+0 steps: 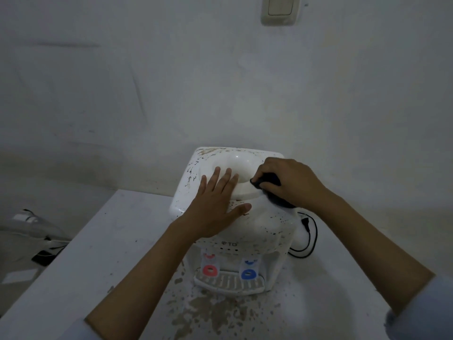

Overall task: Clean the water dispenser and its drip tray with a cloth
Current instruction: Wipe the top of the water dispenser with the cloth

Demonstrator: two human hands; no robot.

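Stained white desk (103,253) carrying water dispenser (245,231). Left hand (215,204) lying flat, bracing its smooth, likely slippery top; right hand (291,182) clutching soft dark cloth (268,181) alongside.

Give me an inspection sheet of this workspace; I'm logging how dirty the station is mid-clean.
Surface: white table, brown stains in front of the dispenser.
Job's things: water dispenser speckled on top; drip tray in place under red and blue taps; dark cloth on its top.
Clutter: nothing seen.
Grippers: left hand flat on dispenser; right hand grips cloth.
Cables: black power cord looped, unplugged.
Surroundings: marked wall, wall switch.
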